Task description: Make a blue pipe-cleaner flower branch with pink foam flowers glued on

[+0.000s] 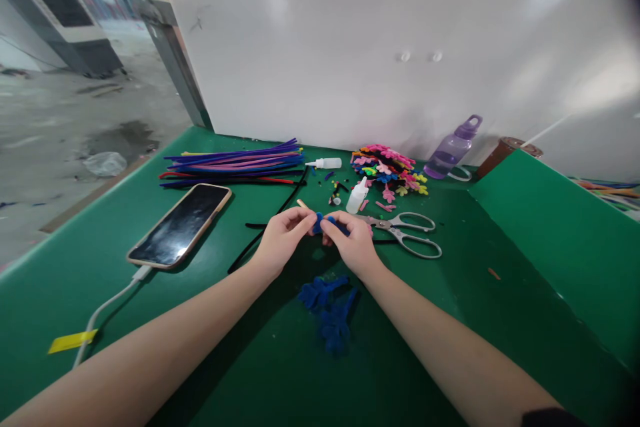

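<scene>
Between my two hands a small piece of blue pipe cleaner (319, 223) is pinched, mostly hidden by the fingers. My left hand (287, 233) closes on its left side, and my right hand (351, 238) on its right. Just below, blue pipe-cleaner flowers (333, 320) with short stems lie on the green table. Scissors (407, 233) rest beside my right hand, their blades partly behind it. A white squeeze bottle (357, 196) stands tilted right beyond my hands. Black pipe cleaners (247, 252) lie next to my left hand.
A bundle of colored pipe cleaners (235, 163) lies at the back left, near another squeeze bottle (327, 163). Finished-looking colorful flowers (387, 170) are piled at the back. A phone (181, 225) with a cable is at left; a purple bottle (453, 148) and green panel (555, 240) are at right.
</scene>
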{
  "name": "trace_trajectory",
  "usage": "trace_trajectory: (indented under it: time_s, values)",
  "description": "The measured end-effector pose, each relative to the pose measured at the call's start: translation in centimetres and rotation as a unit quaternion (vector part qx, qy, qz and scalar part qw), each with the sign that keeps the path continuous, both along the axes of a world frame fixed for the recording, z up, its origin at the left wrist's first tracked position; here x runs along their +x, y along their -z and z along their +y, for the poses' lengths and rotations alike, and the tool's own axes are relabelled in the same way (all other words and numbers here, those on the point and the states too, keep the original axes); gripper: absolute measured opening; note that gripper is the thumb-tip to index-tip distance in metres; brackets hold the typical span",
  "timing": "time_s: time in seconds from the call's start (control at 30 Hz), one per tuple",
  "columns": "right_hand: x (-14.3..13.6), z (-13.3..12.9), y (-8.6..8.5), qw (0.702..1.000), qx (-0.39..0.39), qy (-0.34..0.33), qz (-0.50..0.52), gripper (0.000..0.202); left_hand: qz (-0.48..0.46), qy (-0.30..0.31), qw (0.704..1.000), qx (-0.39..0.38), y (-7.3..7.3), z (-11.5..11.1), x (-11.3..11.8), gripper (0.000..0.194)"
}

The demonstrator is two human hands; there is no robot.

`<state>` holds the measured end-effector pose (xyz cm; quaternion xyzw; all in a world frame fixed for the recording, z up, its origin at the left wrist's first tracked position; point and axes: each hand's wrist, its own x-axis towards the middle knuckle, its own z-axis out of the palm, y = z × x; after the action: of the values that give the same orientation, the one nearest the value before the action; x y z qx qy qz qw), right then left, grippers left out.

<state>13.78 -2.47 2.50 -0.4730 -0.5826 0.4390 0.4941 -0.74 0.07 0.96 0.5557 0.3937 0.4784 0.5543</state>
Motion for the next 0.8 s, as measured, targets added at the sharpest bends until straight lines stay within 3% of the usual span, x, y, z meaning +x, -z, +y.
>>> trace_trajectory:
  time_s: [0.8]
  values:
    - [0.12, 0.33, 0.72, 1.0, -0.004, 0.015, -0.011, 0.02, 0.055, -0.008, 0.998, 0.025, 0.02, -0.05, -0.14, 0.018]
